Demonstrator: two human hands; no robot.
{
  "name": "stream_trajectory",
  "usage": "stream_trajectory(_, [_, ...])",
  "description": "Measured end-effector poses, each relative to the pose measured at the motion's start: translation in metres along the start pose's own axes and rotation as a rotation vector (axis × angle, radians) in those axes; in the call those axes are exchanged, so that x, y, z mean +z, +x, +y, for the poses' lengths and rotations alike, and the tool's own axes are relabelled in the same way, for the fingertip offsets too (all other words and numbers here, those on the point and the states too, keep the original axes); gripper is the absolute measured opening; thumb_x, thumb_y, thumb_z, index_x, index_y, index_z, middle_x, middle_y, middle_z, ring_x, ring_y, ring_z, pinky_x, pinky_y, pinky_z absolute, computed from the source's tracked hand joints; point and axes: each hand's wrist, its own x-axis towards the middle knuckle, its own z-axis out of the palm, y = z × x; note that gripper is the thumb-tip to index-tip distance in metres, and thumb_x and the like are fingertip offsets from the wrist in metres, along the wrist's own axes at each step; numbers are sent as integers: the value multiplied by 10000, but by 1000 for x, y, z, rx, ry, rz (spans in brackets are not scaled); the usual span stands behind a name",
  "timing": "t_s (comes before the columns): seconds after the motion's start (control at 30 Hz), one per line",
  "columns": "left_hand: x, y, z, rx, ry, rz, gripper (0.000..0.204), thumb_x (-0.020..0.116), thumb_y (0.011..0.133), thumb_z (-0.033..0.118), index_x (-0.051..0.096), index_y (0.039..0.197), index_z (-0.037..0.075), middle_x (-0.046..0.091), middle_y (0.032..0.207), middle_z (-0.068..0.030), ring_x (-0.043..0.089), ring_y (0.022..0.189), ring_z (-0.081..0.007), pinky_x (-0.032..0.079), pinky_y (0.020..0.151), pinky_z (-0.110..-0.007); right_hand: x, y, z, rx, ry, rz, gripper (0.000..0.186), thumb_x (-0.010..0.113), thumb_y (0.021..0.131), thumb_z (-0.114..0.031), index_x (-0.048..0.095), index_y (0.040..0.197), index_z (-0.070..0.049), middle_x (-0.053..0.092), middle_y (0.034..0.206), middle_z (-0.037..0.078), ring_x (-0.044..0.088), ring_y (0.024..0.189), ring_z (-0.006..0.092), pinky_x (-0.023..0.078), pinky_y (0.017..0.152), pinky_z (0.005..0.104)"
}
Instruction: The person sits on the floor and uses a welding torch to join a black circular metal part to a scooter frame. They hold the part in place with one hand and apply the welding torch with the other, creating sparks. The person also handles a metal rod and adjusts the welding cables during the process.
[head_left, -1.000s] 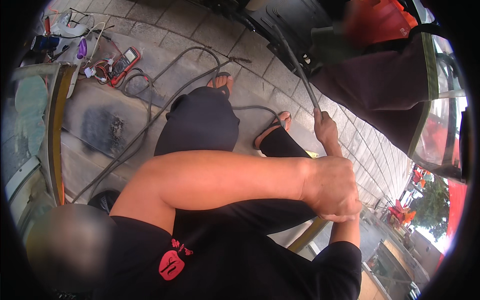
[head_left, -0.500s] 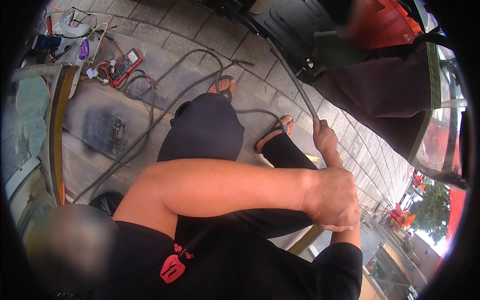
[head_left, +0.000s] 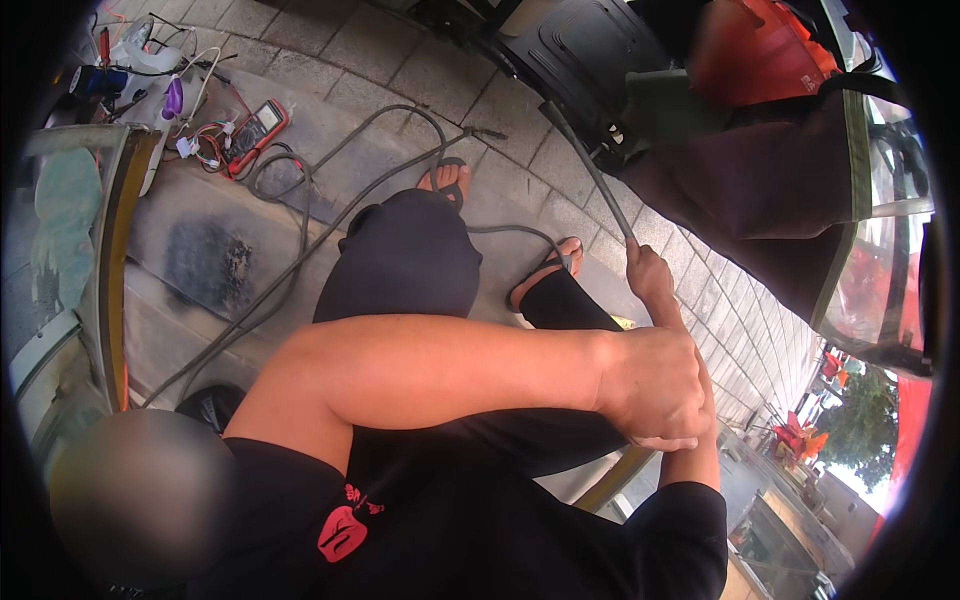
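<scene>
My right hand (head_left: 650,272) is closed around a long grey rod or stiff hose (head_left: 600,180) that reaches up to the dark underside of a vehicle (head_left: 565,60). My left forearm crosses my body horizontally, and my left hand (head_left: 650,385) is wrapped over my right forearm; anything under its fingers is hidden. A dark brown cloth cover (head_left: 750,200) hangs beside the rod. Dark cables (head_left: 360,190) loop over the stone slab near my sandalled feet (head_left: 445,178).
At upper left lie a red multimeter (head_left: 258,130), wire bundles, a purple-handled tool (head_left: 172,97) and small items. A glass panel in a yellowish frame (head_left: 130,250) stands at left. Paving (head_left: 720,310) runs right toward red decorations and a tree. A red item (head_left: 750,50) sits on the vehicle.
The rod's far end has dropped and now sits lower against the vehicle. My right hand is slightly lower in the picture; the whole view has shifted a little.
</scene>
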Motion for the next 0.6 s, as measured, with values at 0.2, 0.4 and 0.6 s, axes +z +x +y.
stream_trajectory(0.2, [4,1,1,5,-9,2,380,682,932,349,564,654,119,638,588,-41,662,530,-266,497,479,-402,-21,6,-20,-2,190,30,644,378,1104,-564,678,1058,5,715,967,363,684,970,571,529,882,634])
stream_trajectory(0.4, [0,2,-1,12,-1,36,380,688,928,348,561,652,119,634,584,-41,662,528,-264,497,478,-403,-17,4,-20,13,176,56,630,392,1112,-544,660,1017,18,697,912,382,677,935,576,522,852,641])
stream_trajectory(0.6, [5,1,1,16,-5,3,385,688,927,345,551,650,116,627,577,-45,658,522,-267,492,468,-400,-2,4,-5,4,98,31,635,391,1113,-537,674,996,19,691,898,386,669,932,581,519,860,639])
